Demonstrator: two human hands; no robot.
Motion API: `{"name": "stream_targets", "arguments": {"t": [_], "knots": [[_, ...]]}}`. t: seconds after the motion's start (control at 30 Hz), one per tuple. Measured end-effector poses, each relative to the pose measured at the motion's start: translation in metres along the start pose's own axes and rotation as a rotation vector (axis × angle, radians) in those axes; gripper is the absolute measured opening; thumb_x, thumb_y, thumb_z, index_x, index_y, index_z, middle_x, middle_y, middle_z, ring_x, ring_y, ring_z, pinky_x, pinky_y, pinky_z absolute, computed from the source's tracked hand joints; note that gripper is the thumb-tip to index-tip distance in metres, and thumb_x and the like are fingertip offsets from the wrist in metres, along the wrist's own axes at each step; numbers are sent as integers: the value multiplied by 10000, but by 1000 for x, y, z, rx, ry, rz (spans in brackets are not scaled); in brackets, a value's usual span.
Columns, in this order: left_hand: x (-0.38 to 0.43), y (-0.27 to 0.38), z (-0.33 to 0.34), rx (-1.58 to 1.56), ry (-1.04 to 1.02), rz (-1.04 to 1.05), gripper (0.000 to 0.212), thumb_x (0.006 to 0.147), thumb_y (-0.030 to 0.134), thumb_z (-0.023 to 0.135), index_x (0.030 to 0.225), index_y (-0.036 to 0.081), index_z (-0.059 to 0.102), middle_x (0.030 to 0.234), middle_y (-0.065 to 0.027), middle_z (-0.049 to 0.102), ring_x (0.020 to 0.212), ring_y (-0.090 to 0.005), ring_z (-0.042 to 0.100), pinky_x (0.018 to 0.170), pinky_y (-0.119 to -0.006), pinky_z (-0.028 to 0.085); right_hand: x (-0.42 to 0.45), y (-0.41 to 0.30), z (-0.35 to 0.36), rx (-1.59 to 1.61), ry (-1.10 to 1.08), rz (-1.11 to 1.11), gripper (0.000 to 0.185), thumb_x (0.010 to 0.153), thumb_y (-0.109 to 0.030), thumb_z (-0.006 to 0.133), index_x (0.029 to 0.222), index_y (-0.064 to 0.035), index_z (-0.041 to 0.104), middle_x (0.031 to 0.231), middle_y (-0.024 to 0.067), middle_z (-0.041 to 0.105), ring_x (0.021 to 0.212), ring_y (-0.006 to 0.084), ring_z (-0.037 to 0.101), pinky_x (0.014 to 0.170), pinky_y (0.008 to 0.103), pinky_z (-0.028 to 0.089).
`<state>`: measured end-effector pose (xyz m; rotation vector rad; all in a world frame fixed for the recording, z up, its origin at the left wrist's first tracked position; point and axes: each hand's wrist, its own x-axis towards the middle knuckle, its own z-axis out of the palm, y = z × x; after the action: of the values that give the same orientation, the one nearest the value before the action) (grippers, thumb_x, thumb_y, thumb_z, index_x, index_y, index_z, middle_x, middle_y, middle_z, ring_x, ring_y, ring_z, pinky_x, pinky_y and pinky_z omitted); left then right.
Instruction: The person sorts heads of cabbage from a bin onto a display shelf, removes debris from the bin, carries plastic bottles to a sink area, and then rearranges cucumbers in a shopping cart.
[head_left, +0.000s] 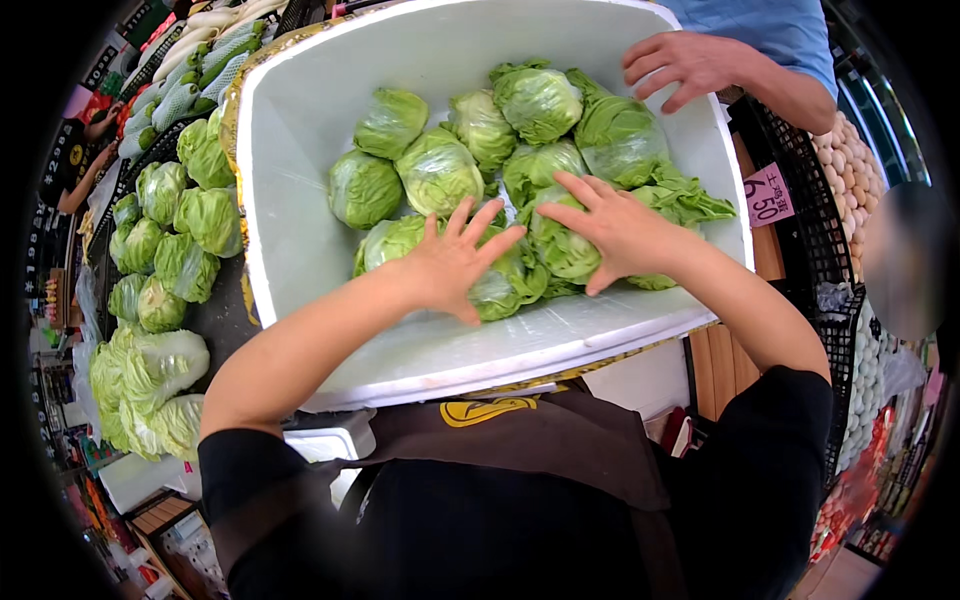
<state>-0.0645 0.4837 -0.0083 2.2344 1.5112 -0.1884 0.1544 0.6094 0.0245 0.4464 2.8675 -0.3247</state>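
Note:
A white foam box (300, 247) stands before me with several heads of iceberg lettuce (439, 171) in it, some in clear film. My left hand (461, 262), its fingers spread, is over the lettuce at the near left of the box; it grips nothing that I can see. My right hand (611, 229) lies over a lettuce head (562, 244) at the near right, fingers apart and pointing left. Whether either palm presses on the leaves is hard to tell. Loose green leaves (686, 199) stick out by the box's right wall.
Another person's hand (679, 67) reaches over the far right rim. On the left are more lettuce heads (187, 266), napa cabbages (150, 382) and netted green vegetables (176, 105). Black crates of brown eggs (847, 180) and pale eggs (862, 382) line the right, by a pink price card (767, 195).

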Motion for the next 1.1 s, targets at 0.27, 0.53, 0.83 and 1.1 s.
{"name": "stream_targets", "arguments": {"t": [0.27,0.53,0.83,1.1], "knots": [[28,-22,15,-2,17,118,1033,451,371,826,1328,208,305,1327,-183,303,1177,-417,352,903,-488,408,6,16,11,75,148,-64,875,486,-278,803,1250,-158,395,1310,197,327,1175,399,369,938,447,381],[19,-18,24,-2,48,167,940,490,335,782,1306,187,338,1213,-194,371,1065,-400,427,823,-476,451,4,24,-5,372,237,-56,828,487,-279,789,1202,-74,426,1218,186,429,1153,330,426,968,397,352],[-141,-6,-56,149,507,111,905,511,341,805,1274,182,345,1268,-214,337,1075,-391,426,764,-462,460,31,-52,-125,878,565,27,936,524,-284,784,1298,-18,330,1171,114,453,1070,214,477,891,331,421],[-373,-129,-116,395,1096,-593,875,433,242,790,1221,142,424,1207,-181,423,1103,-359,464,920,-409,422,263,-190,-195,1273,620,-342,660,739,-218,668,1285,-41,341,1171,120,501,1044,230,532,897,336,441]]}}
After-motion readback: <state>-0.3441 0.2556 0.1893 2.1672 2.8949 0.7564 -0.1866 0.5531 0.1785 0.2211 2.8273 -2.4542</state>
